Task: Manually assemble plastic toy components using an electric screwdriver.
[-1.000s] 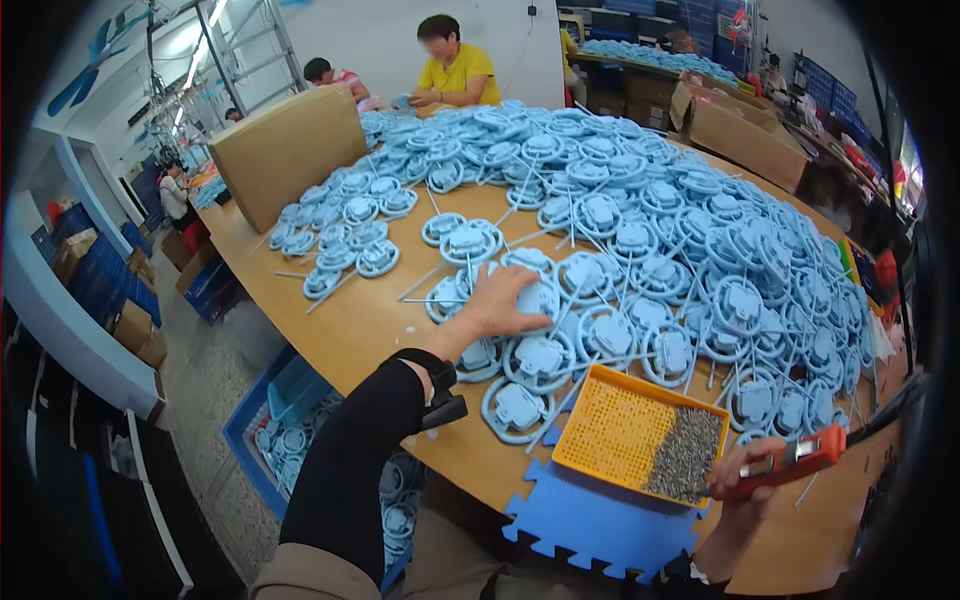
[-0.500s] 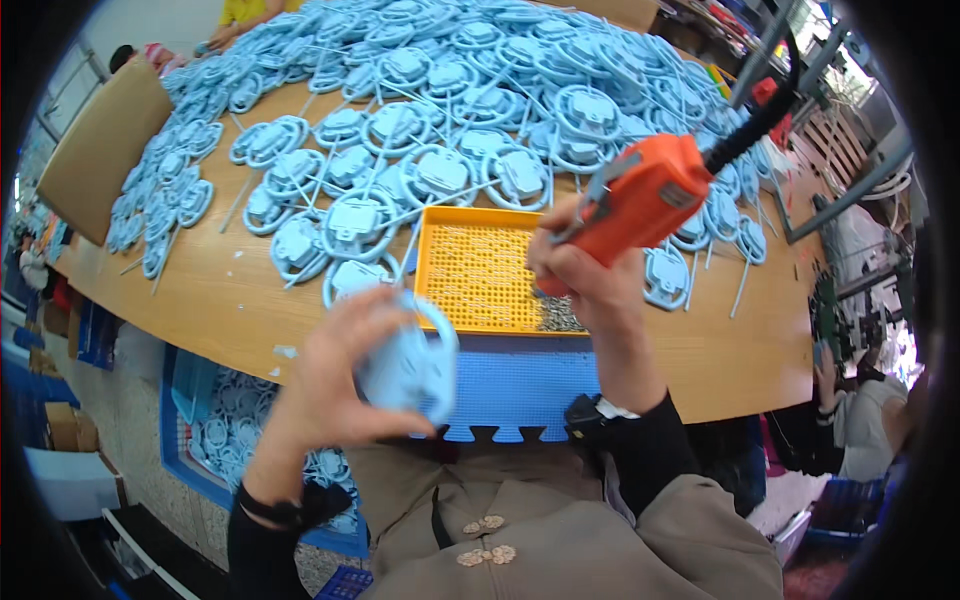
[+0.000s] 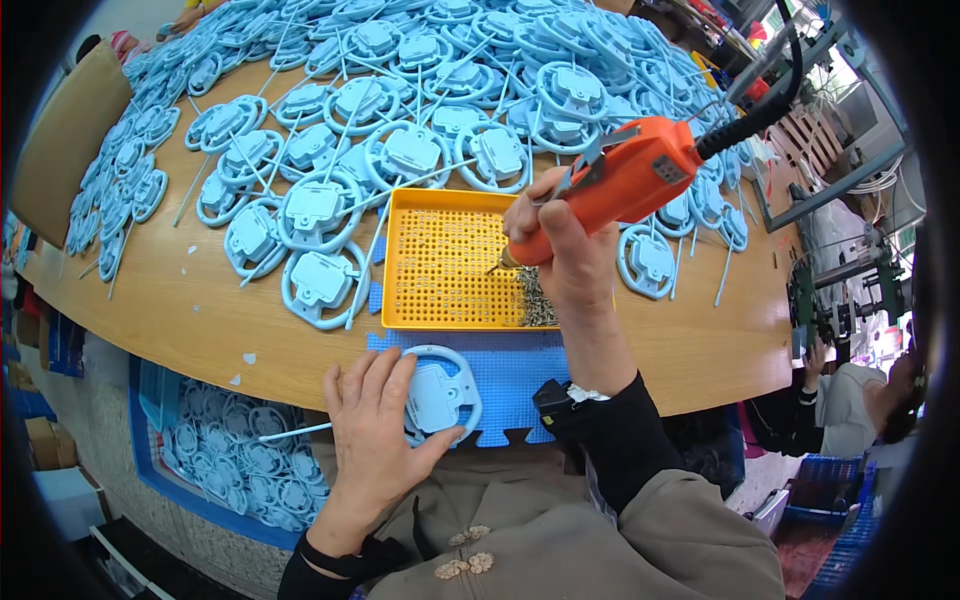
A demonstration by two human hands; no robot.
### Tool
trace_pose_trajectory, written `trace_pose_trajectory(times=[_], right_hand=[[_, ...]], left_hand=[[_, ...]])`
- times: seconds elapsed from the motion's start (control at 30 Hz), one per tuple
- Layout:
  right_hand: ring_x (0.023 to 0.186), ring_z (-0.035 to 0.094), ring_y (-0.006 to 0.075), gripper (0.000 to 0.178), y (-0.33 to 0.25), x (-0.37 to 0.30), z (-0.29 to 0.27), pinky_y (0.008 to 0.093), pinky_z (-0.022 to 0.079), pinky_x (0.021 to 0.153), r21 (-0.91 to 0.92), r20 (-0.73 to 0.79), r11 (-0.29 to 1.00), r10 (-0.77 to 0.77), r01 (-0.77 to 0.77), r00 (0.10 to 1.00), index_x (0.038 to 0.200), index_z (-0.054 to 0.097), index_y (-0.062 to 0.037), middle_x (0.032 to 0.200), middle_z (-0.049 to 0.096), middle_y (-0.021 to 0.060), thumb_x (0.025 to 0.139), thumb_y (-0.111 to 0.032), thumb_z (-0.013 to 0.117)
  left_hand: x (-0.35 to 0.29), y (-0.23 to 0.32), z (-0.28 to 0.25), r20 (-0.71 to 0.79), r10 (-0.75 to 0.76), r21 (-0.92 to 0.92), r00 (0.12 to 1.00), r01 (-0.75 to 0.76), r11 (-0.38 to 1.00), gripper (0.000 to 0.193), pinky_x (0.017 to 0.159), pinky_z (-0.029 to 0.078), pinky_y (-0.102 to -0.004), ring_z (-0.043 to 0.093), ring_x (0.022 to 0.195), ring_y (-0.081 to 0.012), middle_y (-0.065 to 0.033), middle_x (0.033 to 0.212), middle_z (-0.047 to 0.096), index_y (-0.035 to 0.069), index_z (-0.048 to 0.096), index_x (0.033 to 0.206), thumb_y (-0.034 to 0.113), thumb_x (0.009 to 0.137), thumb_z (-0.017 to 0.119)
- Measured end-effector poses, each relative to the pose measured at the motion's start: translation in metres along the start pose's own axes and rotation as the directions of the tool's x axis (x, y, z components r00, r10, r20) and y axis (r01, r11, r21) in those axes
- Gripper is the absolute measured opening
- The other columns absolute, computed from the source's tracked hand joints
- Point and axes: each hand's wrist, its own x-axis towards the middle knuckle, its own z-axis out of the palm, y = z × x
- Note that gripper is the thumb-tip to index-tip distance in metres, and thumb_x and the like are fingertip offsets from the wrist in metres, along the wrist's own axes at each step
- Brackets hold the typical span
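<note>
My left hand (image 3: 378, 428) is closed on a light-blue plastic wheel-shaped part (image 3: 432, 398), its fingers over the left side and the thumb along the lower rim. The part lies on a blue foam mat (image 3: 522, 375) at the table's near edge; a thin stick juts out left of the hand. My right hand (image 3: 578, 262) wraps round an orange electric screwdriver (image 3: 622, 180). Its bit points down left over a yellow perforated tray (image 3: 396, 240). Loose small screws (image 3: 536, 302) are heaped in the tray's lower right corner, and rows of holes fill the rest.
A large pile of light-blue wheel parts (image 3: 430, 50) covers the table's far side. Below the near edge at left stands a blue crate (image 3: 150, 455) of similar parts. The screwdriver's black cable (image 3: 755, 115) rises to the upper right. Another person (image 3: 850, 400) sits at right.
My left hand has lowered the blue wheel part onto the mat. The screwdriver has shifted slightly left, and its bit now shows above the tray. The whole view has shifted somewhat.
</note>
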Motion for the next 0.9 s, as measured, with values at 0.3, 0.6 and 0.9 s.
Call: trace_pose_trajectory(times=[0.3,0.6,0.9], right_hand=[[0.066,0.056,0.0162,0.034,0.001,-0.001,-0.001,0.0318,0.045,0.064,-0.009,0.028,0.999,0.037,-0.037,0.999,0.094,0.054,-0.0042,0.073,0.057,0.0051,0.082,-0.03,0.073],[0.062,0.052,0.016,0.052,-0.056,-0.022,0.024,0.032,0.044,0.061,-0.027,0.137,0.998,-0.058,0.062,0.989,0.102,0.05,-0.0042,0.073,0.051,0.0035,0.083,-0.05,0.067],[0.061,0.055,0.0174,0.046,-0.04,-0.068,0.044,0.0293,0.046,0.053,0.008,0.157,0.999,0.042,-0.044,0.987,0.097,0.051,-0.0033,0.072,0.055,0.0072,0.081,-0.041,0.073]], left_hand=[[0.009,0.008,0.019,-0.068,0.031,-0.009,0.997,-0.031,0.999,0.072,0.098,0.026,-0.0524,0.044,0.115,-0.0341,-0.0171,0.121,0.049,0.002,0.052,0.117,0.037,0.061,0.081],[0.011,0.015,0.022,-0.063,-0.038,0.041,0.997,0.041,0.998,0.07,0.097,0.027,-0.0532,0.043,0.113,-0.0324,-0.0127,0.118,0.048,0.007,0.051,0.112,0.037,0.057,0.082],[0.011,0.014,0.022,-0.089,-0.03,0.033,0.996,0.033,0.999,0.07,0.095,0.027,-0.0542,0.044,0.11,-0.031,-0.0114,0.115,0.048,0.007,0.051,0.111,0.038,0.057,0.083]])
